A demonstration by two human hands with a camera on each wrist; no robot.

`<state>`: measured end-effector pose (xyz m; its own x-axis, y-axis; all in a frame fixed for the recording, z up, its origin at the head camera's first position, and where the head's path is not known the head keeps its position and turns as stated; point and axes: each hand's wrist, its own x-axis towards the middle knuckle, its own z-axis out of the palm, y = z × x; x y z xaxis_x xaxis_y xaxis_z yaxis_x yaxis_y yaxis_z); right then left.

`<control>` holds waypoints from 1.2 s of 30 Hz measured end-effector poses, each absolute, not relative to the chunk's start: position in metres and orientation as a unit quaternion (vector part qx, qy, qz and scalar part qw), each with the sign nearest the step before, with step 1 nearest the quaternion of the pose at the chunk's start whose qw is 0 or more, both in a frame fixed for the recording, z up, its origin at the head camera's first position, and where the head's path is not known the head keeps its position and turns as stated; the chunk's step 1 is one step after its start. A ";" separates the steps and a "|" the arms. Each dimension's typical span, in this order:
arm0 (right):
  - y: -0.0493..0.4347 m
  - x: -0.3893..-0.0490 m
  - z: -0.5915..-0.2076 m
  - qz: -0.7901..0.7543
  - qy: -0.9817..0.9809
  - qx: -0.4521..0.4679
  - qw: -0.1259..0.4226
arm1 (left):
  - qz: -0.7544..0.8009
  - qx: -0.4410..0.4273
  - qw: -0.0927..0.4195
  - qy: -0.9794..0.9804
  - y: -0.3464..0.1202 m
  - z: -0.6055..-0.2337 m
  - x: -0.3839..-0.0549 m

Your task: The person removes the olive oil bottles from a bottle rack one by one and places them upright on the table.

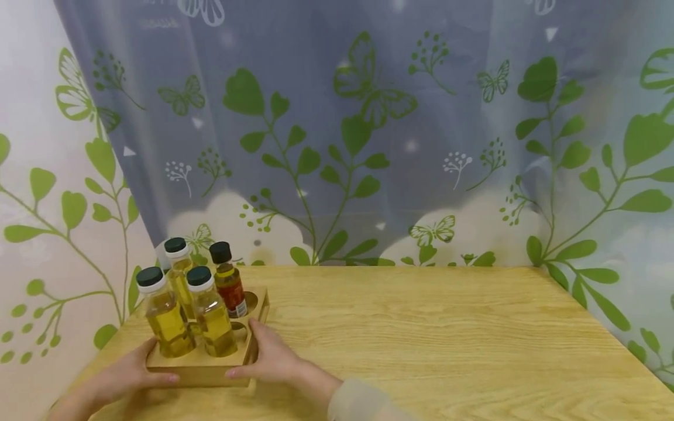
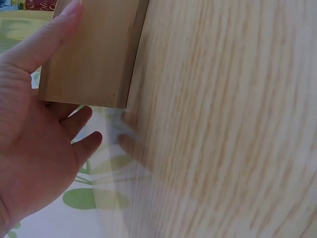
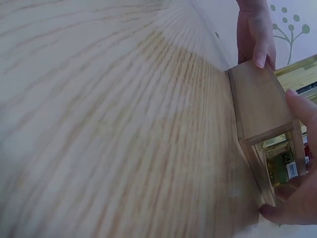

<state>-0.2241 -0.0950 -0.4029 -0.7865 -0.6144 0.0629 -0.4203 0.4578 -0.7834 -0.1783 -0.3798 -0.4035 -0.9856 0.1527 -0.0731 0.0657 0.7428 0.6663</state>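
Note:
A wooden bottle rack (image 1: 199, 376) with round holes sits at the left front of the table. Standing in it are three clear bottles of yellow liquid, among them a front left bottle (image 1: 171, 327), with dark green caps, and a smaller black-capped bottle (image 1: 231, 289) with a red label. My left hand (image 1: 126, 371) holds the rack's left end, thumb along its front face. At the right end, my right hand (image 1: 276, 355) grips the rack, thumb on the front corner. The right wrist view shows this end partly open, with fingers (image 3: 292, 198) around it.
The rack rests on a light wood-grain table (image 1: 447, 327). Behind the table and at its sides hangs a curtain (image 1: 447, 123) printed with green leaves and butterflies. Two holes, such as the back right hole (image 1: 251, 300), hold no bottle.

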 end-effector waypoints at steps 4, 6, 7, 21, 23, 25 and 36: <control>-0.096 -0.222 -0.400 -0.426 0.848 -0.293 0.117 | 0.364 0.070 0.044 0.928 -0.381 -0.404 -0.178; -0.097 -0.222 -0.399 -0.425 0.848 -0.295 0.118 | 0.367 0.080 0.036 0.926 -0.382 -0.403 -0.179; -0.096 -0.222 -0.399 -0.423 0.848 -0.296 0.117 | 0.370 0.082 0.036 0.925 -0.383 -0.403 -0.179; -0.097 -0.218 -0.401 -0.411 0.857 -0.291 0.107 | 0.430 0.083 0.052 0.898 -0.382 -0.408 -0.179; -0.097 -0.217 -0.403 -0.412 0.858 -0.287 0.109 | 0.431 0.085 0.050 0.897 -0.382 -0.410 -0.179; -0.096 -0.218 -0.404 -0.416 0.856 -0.284 0.116 | 0.431 0.084 0.051 0.897 -0.382 -0.410 -0.178; -0.092 -0.224 -0.402 -0.448 0.839 -0.282 0.128 | 0.446 0.116 0.022 0.887 -0.377 -0.409 -0.184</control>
<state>-0.2238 -0.0921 -0.4025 -0.8083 -0.5875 0.0387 -0.3587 0.4392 -0.8237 -0.1843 -0.3770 -0.4091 -0.9720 0.2259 0.0653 0.1872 0.5754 0.7961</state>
